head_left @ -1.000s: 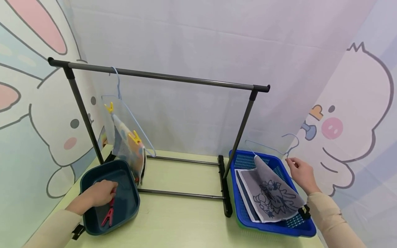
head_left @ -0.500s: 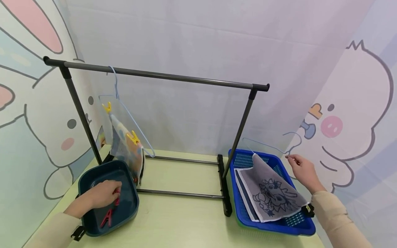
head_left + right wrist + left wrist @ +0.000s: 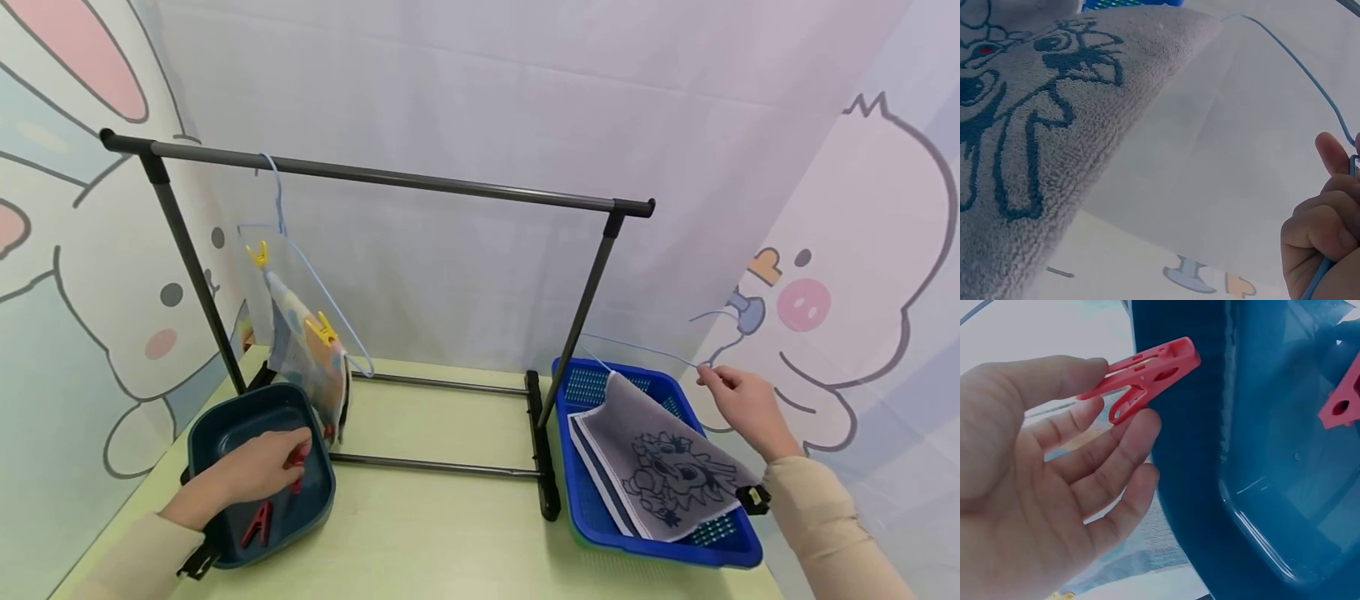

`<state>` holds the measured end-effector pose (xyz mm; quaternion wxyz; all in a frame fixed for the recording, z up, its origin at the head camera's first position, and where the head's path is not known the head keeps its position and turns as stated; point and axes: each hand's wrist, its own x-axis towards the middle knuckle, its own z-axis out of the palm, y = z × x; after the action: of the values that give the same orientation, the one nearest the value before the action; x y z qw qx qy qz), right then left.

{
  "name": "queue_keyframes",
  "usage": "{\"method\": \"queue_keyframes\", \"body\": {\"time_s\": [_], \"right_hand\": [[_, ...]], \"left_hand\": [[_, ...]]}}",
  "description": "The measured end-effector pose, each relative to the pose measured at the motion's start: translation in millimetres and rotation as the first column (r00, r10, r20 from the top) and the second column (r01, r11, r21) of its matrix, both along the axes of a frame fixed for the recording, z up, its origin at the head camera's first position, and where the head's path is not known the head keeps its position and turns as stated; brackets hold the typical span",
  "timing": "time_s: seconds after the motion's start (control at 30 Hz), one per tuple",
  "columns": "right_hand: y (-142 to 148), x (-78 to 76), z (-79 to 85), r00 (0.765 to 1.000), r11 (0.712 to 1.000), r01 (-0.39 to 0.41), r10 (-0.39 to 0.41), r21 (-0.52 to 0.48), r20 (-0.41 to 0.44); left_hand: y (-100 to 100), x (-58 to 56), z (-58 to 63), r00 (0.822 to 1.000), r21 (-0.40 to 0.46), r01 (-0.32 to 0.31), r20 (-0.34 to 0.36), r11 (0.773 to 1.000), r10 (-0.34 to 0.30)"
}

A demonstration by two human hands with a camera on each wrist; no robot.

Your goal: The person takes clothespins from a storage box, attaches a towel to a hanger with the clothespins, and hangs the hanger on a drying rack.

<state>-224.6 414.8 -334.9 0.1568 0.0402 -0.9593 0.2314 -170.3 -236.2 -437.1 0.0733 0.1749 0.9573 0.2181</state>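
Note:
Over the dark teal basin (image 3: 217, 425), my left hand (image 3: 258, 471) pinches a red clothespin (image 3: 1154, 372) between thumb and fingers. Another red clothespin (image 3: 257, 525) lies on the basin floor. On the right, my right hand (image 3: 746, 408) grips a light blue wire hanger (image 3: 645, 346) near the base of its hook. A grey towel (image 3: 675, 475) with a dark blue cartoon drawing hangs over this hanger, its lower part above the blue basket (image 3: 600, 500). In the right wrist view the fingers curl round the hanger wire (image 3: 1310, 75).
A dark metal rack (image 3: 390, 177) stands in the middle of the pale green table (image 3: 435, 533). From its left end hangs a blue hanger (image 3: 318, 283) with a patterned towel (image 3: 303, 358) held by yellow clothespins (image 3: 322, 329). Printed curtains surround the table.
My left hand has risen slightly and moved right with the red clothespin. My right hand has shifted a little right and up, tilting the hanger and drawing the grey towel along.

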Motion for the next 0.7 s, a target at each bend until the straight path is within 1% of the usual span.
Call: {"method": "queue_keyframes", "body": {"time_s": [0.2, 0.3, 0.4, 0.5, 0.6, 0.7], "right_hand": [[0, 10.0, 11.8, 0.999, 0.999, 0.032, -0.031, -0.007, 0.012], [1, 13.8, 18.2, 0.999, 0.999, 0.044, -0.044, -0.001, -0.006], [2, 18.8, 25.6, 0.998, 0.999, 0.053, -0.053, 0.011, -0.037], [1, 24.6, 33.3, 0.996, 0.998, 0.057, -0.056, 0.013, -0.072], [-1, 30.2, 38.4, 0.994, 0.998, 0.065, -0.063, 0.012, -0.087], [-2, 35.0, 41.6, 0.995, 0.998, 0.068, -0.067, 0.011, -0.069]], "left_hand": [[10, 2.4, 5.6, 0.998, -0.016, -0.036, 0.043, 0.999, 0.037], [16, 3.3, 7.9, 0.999, -0.013, -0.023, 0.046, 1.000, 0.024], [21, 4.0, 10.7, 0.999, -0.002, 0.006, 0.039, 1.000, -0.006], [27, 5.6, 14.1, 0.998, 0.028, 0.053, 0.038, 0.998, -0.054], [32, 7.3, 17.1, 0.994, 0.051, 0.098, 0.034, 0.994, -0.100], [34, 8.1, 18.4, 0.991, 0.059, 0.130, 0.017, 0.990, -0.132]]}}
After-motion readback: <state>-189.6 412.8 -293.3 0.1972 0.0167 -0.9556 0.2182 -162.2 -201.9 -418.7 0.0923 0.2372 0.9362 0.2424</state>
